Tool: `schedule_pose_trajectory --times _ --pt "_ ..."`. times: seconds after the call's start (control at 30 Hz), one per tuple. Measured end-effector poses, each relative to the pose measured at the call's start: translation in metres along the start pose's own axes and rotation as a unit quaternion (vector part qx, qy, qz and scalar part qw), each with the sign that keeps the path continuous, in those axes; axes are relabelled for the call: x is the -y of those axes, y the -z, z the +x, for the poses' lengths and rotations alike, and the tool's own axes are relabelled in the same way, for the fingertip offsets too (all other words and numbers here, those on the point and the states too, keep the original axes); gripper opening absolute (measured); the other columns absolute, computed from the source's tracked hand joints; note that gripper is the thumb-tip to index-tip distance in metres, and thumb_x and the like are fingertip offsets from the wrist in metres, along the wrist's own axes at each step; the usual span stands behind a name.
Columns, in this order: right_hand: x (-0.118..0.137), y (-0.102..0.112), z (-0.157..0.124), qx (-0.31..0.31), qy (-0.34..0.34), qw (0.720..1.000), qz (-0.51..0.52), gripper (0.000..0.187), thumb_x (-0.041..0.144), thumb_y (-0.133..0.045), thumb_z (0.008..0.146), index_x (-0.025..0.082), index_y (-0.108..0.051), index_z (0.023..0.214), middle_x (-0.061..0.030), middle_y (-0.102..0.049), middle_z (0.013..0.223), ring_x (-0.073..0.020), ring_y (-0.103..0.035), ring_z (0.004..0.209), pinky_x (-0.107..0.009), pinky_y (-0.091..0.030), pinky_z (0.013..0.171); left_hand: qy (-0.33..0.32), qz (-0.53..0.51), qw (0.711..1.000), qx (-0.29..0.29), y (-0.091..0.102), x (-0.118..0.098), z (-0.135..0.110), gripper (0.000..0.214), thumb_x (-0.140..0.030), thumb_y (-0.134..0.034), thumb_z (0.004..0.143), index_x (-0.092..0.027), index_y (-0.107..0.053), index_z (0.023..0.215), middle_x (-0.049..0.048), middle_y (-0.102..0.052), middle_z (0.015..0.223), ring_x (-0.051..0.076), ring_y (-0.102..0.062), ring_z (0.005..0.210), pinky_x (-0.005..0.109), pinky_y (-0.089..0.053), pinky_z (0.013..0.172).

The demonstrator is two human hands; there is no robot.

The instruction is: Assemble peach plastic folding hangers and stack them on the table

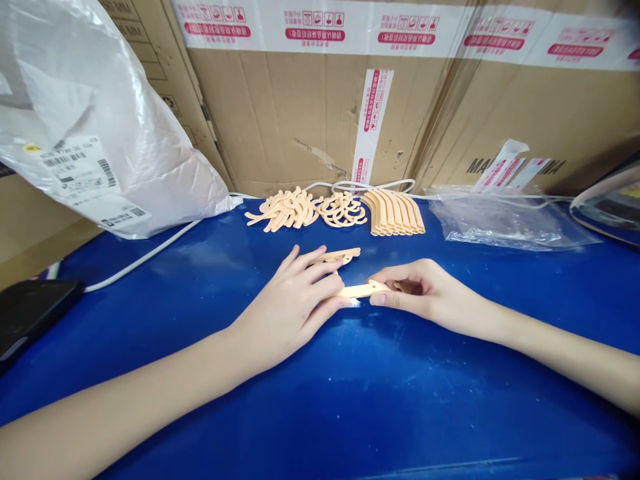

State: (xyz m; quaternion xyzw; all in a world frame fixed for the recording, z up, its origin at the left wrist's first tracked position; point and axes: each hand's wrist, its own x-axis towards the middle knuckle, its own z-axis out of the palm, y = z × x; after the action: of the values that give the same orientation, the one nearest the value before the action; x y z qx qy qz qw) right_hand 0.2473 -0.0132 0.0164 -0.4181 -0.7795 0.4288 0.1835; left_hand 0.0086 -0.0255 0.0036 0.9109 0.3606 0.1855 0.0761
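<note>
Between my two hands, just above the blue table, is a flat peach-coloured plastic strip (358, 291) with a small hole near its right end. My left hand (295, 300) pinches its left end between thumb and fingers. The thumb and fingers of my right hand (420, 287) close on the right end. Another peach plastic piece (345, 256) lies just behind my left fingers, partly hidden by them. Farther back are a heap of curved, branching peach pieces (287, 210), a pile of peach rings or hooks (344, 210) and a neat stack of curved strips (394, 212).
A large cardboard box (280, 100) stands along the back of the blue table (350, 400). A white plastic parcel bag (110, 127) and a black phone-like object (35, 313) are at left. At right lie a clear plastic bag (500, 220) and a white cable (150, 253) runs along the left.
</note>
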Motion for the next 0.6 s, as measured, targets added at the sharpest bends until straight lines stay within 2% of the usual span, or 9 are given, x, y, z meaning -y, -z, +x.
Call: schedule_pose_trajectory --times 0.07,0.13,0.4,0.6 --pt "0.0023 0.0005 -0.0004 0.012 -0.008 1.0 0.022 0.036 0.051 -0.059 0.086 0.016 -0.068 0.086 0.0043 -0.038 0.062 -0.0084 -0.029 0.057 -0.024 -0.022 0.049 0.01 -0.011 1.0 0.004 0.0001 0.0 -0.0006 0.031 -0.037 -0.035 0.101 -0.022 -0.062 0.099 0.0052 -0.052 0.139 0.031 -0.028 0.141 0.066 -0.021 0.111" --pt "0.0038 0.001 -0.0005 0.023 -0.014 0.999 0.04 0.036 0.051 -0.059 0.086 0.016 -0.067 0.086 0.0045 -0.036 0.062 -0.0083 -0.028 0.057 -0.024 -0.021 0.049 0.017 -0.026 0.999 0.012 0.0002 -0.0002 -0.0005 0.031 -0.036 -0.033 0.101 -0.022 -0.061 0.101 0.006 -0.047 0.143 0.03 -0.027 0.142 0.066 -0.022 0.111" --pt "0.0037 0.0022 0.0009 0.052 -0.021 0.996 0.071 0.037 0.052 -0.059 0.085 0.016 -0.067 0.087 0.0037 -0.038 0.065 -0.0092 -0.029 0.06 -0.025 -0.022 0.052 0.016 -0.037 0.999 0.022 0.0001 -0.0025 0.0025 0.03 -0.038 -0.032 0.101 -0.019 -0.055 0.1 0.011 -0.053 0.132 0.027 -0.036 0.137 0.063 -0.026 0.111" --pt "0.0042 0.0029 0.0013 0.064 -0.024 0.995 0.069 0.036 0.051 -0.057 0.086 0.016 -0.066 0.084 0.003 -0.035 0.066 -0.0094 -0.027 0.061 -0.025 -0.021 0.051 0.004 -0.022 1.0 0.018 -0.0019 -0.0009 0.0006 0.034 -0.04 -0.03 0.102 -0.017 -0.055 0.103 0.0127 -0.051 0.136 0.026 -0.036 0.137 0.062 -0.027 0.111"
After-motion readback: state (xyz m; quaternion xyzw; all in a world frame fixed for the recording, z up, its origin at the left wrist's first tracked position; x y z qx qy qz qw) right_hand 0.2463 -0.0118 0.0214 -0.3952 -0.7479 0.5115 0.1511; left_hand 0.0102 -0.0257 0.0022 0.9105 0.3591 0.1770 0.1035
